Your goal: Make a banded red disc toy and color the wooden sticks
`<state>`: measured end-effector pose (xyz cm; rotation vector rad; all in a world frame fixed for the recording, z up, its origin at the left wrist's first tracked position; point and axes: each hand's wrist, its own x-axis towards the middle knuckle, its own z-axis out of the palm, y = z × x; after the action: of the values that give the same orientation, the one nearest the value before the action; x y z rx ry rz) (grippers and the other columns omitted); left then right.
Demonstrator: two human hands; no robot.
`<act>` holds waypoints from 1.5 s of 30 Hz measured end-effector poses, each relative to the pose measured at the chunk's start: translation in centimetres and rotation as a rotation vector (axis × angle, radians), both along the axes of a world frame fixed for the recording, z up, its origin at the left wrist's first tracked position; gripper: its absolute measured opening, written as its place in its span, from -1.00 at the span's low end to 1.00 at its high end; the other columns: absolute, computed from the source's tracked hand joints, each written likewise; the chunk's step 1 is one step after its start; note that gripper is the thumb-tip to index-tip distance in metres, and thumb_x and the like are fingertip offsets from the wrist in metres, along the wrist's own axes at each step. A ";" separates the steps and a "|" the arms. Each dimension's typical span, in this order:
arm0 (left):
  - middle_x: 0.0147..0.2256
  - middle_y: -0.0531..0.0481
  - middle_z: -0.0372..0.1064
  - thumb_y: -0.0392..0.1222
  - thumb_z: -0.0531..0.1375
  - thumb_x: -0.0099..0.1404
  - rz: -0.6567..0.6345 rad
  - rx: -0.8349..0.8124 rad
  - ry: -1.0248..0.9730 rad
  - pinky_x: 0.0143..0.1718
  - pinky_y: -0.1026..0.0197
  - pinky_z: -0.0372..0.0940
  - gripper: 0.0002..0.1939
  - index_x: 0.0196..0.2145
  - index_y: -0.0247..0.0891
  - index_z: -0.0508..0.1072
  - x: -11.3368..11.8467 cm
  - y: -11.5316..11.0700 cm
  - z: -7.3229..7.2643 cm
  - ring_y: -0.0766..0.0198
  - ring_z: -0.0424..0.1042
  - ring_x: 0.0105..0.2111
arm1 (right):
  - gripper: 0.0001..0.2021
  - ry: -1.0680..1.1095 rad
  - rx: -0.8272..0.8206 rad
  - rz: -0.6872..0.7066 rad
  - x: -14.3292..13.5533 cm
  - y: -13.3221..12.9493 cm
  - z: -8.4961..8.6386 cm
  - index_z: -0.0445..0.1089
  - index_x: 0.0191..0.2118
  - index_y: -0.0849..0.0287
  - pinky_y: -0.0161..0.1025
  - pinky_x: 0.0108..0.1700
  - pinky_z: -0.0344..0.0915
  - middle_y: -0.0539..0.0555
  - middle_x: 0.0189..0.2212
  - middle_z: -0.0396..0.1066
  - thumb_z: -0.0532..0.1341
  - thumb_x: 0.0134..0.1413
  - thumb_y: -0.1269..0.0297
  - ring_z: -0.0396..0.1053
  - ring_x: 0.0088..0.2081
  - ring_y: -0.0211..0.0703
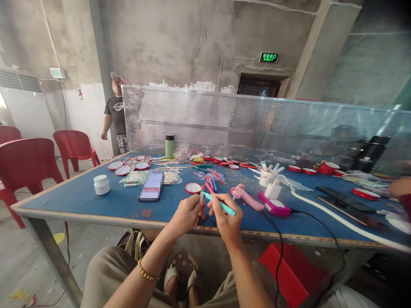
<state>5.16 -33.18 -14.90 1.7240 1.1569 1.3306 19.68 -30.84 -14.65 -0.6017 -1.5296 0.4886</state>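
My left hand (185, 212) is closed on a narrow flat stick (202, 195), held upright with reddish colour near its top. A turquoise marker (227, 208) lies in the closed fingers of my right hand (229, 222). Its tip points left and meets or nearly meets the upper part of the stick. Just behind my hands are a round red-rimmed disc (193, 188) and red and blue pens (212, 185). To the right lies a pink glue gun (248, 197) with a black cord.
On the blue table (122, 209) are a white jar (102, 185), a phone (151, 185), a green bottle (169, 146), a purple device (274, 205) and a cup of markers (267, 175). Perforated metal panels (192, 119) stand behind. Another person (114, 113) stands back left; a hand (400, 187) shows at right.
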 end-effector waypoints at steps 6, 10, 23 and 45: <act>-0.51 0.08 0.42 0.19 0.01 0.44 -0.004 -0.004 0.008 -0.67 0.35 0.05 -0.57 -0.38 -0.21 0.31 0.0 -0.1 0.1 0.44 0.22 -0.73 | -0.81 -0.012 0.009 0.003 0.0 0.0 0.1 0.46 -0.32 0.13 -0.36 -0.53 0.37 -0.04 -0.51 0.49 0.21 0.31 0.19 0.39 -0.61 -0.32; -0.52 0.08 0.42 0.20 0.01 0.44 0.002 -0.002 0.010 -0.67 0.35 0.06 -0.55 -0.41 -0.20 0.28 0.0 -0.1 0.1 0.43 0.23 -0.73 | -0.80 -0.027 0.012 0.005 0.0 0.0 0.2 0.46 -0.32 0.14 -0.36 -0.53 0.38 -0.04 -0.51 0.49 0.21 0.31 0.19 0.40 -0.61 -0.31; -0.55 0.11 0.38 0.21 -0.01 0.45 0.014 0.005 0.030 -0.66 0.34 0.07 -0.53 -0.45 -0.19 0.26 0.1 -0.1 0.1 0.43 0.22 -0.73 | -0.82 -0.042 0.015 0.007 0.0 0.1 0.1 0.46 -0.31 0.13 -0.35 -0.52 0.39 -0.04 -0.51 0.51 0.21 0.30 0.19 0.42 -0.61 -0.30; -0.53 0.08 0.41 0.16 -0.01 0.45 0.004 0.005 0.029 -0.65 0.35 0.07 -0.57 -0.43 -0.20 0.27 0.1 -0.1 0.1 0.43 0.23 -0.73 | -0.83 -0.020 0.011 0.017 0.0 0.2 -0.1 0.46 -0.30 0.14 -0.37 -0.52 0.37 -0.04 -0.51 0.49 0.21 0.31 0.22 0.40 -0.61 -0.31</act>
<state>5.25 -33.29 -14.84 1.7504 1.1744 1.3155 19.69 -30.64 -14.75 -0.5875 -1.5567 0.4877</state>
